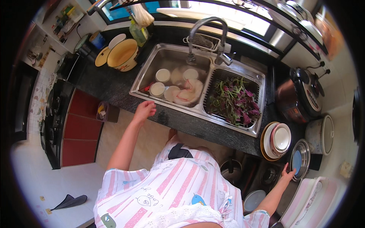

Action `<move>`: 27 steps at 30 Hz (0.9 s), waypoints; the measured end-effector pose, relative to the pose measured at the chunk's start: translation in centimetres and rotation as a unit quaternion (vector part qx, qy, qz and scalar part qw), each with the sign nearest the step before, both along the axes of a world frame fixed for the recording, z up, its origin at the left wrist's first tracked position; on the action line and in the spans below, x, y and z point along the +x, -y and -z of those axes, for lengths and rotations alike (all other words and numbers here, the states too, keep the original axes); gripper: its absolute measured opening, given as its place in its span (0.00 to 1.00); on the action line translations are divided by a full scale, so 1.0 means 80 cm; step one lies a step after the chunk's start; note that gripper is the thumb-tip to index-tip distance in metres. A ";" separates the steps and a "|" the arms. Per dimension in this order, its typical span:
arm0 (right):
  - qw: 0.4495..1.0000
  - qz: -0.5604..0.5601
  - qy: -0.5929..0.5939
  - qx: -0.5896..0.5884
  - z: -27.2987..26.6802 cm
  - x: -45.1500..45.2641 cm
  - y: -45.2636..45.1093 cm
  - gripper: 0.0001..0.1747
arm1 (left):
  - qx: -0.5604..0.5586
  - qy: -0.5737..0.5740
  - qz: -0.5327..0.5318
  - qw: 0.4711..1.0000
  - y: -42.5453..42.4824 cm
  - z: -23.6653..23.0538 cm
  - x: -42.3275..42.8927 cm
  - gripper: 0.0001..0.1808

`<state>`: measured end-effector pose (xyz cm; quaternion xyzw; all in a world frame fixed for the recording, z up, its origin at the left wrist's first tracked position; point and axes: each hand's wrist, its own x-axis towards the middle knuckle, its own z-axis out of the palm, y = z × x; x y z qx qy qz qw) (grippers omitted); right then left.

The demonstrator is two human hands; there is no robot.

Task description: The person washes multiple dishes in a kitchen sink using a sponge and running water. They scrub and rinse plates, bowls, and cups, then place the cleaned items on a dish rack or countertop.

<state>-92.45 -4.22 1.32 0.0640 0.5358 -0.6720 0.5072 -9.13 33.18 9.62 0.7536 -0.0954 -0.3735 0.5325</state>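
Note:
My left hand (145,110) hovers by the counter's front edge, fingers curled, with nothing visible in it. In front of it, the sink's left basin (171,51) holds cloudy water. Several round pale pieces (157,89), a whitish item with red lines (188,94) and something red (146,87) lie in that water. Purple-green leafy vegetables (235,101) fill a wire rack in the right basin. Off to the right, my right hand (288,173) is at the rim of a stainless-steel bowl (305,154) with a blue round piece (296,162) inside. Whether it grips the rim is unclear.
A gooseneck faucet (222,37) arches over the sink. Stacked bowls and plates (281,138) stand near the counter's right edge, before an electric cooker (299,95) and a lidded pot (320,134). An enamel pot (123,55) is at the left. Below are a bin (109,112) and open drawer (266,173).

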 end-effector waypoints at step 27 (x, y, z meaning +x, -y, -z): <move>0.685 -0.626 -0.345 -0.143 -0.090 0.900 -0.099 0.15 | 0.254 0.357 0.469 0.767 0.235 0.261 0.195 0.21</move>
